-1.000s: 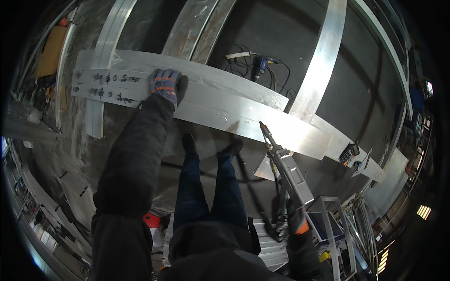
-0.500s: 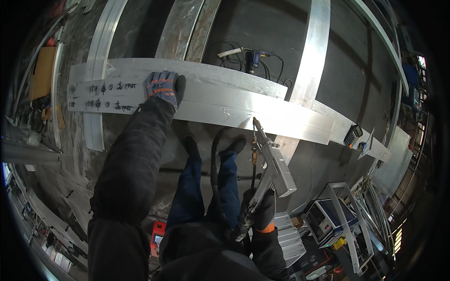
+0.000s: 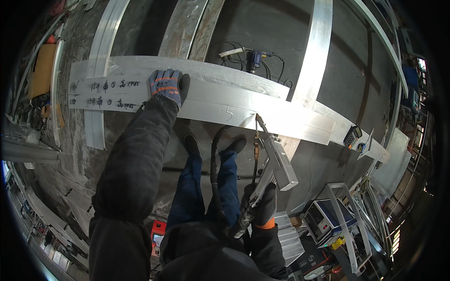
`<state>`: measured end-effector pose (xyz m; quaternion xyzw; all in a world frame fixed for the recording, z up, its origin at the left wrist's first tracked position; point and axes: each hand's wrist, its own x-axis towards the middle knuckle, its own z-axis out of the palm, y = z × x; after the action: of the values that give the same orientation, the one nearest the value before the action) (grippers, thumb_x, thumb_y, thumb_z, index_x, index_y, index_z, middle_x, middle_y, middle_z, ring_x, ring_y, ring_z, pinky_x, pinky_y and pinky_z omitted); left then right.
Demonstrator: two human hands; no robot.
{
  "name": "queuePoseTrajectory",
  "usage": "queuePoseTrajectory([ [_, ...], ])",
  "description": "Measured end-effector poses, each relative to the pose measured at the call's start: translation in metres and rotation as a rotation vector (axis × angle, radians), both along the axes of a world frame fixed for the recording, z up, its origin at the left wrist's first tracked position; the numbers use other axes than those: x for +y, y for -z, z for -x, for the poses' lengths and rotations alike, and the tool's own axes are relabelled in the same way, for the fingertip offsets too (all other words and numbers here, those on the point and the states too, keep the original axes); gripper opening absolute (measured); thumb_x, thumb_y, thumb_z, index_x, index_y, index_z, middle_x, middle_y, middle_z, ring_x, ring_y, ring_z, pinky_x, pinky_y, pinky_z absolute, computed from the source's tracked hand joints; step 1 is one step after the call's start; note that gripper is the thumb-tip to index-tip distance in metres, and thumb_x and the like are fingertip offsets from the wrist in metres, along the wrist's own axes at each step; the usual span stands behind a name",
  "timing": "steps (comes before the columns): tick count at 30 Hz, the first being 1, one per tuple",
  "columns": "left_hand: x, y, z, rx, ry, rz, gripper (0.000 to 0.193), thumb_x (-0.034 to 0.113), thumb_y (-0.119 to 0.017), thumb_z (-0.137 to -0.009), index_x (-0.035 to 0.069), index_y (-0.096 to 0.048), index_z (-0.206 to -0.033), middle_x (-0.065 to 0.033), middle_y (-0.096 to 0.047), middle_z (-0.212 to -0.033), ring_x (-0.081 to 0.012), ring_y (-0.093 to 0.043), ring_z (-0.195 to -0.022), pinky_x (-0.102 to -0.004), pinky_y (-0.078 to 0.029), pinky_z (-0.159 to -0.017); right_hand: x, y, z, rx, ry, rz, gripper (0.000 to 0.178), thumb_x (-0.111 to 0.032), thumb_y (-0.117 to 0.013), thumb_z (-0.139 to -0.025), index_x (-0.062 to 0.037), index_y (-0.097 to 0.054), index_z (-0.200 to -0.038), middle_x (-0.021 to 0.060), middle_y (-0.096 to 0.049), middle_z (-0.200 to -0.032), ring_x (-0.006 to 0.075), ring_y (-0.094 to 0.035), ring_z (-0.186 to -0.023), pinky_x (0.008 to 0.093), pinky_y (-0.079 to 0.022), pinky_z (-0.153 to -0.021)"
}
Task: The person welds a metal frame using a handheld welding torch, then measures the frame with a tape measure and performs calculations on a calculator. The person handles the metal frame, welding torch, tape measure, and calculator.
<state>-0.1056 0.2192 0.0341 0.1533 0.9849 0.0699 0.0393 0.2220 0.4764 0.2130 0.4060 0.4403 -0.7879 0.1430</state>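
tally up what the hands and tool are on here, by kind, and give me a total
Gloved hands: 2, left hand and right hand
Welding gun: 1
Long metal bar: 1
Hose: 1
Total: 5

This is a metal fabrication workshop. Long curved aluminium strips (image 3: 315, 61) and a wide bent aluminium plate (image 3: 234, 100) span the grey concrete floor (image 3: 262, 28) across the upper half of the frame. A power drill with tangled cables (image 3: 255, 58) lies at upper centre, and boxy machines (image 3: 323, 220) and metal frames (image 3: 349, 225) crowd the lower right.
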Motion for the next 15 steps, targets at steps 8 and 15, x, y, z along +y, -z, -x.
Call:
queuePoseTrajectory([
  [8, 0.003, -0.006, -0.001, 0.013, 0.007, 0.033, 0.026, 0.021, -0.066, -0.084, 0.016, -0.068, -0.11, -0.0093, -0.067, -0.115, -0.0328, -0.06, -0.117, -0.0519, -0.037, -0.113, -0.006, -0.009, 0.01, -0.041, 0.08, -0.012, 0.069, -0.068, -0.04, -0.106, -0.0133, -0.044, -0.149, 0.0103, -0.062, -0.084, 0.0205, -0.062, -0.055, 0.0345, -0.052, -0.046],
  [15, 0.004, -0.006, -0.002, 0.065, 0.004, 0.021, 0.022, 0.027, -0.066, -0.086, 0.016, -0.069, -0.105, -0.0083, -0.068, -0.109, -0.0327, -0.062, -0.114, -0.0508, -0.038, -0.111, -0.009, -0.012, 0.012, -0.049, 0.083, 0.003, 0.073, -0.073, -0.041, -0.104, -0.0096, -0.052, -0.138, 0.0099, -0.062, -0.079, 0.0207, -0.062, -0.054, 0.0336, -0.052, -0.045],
])
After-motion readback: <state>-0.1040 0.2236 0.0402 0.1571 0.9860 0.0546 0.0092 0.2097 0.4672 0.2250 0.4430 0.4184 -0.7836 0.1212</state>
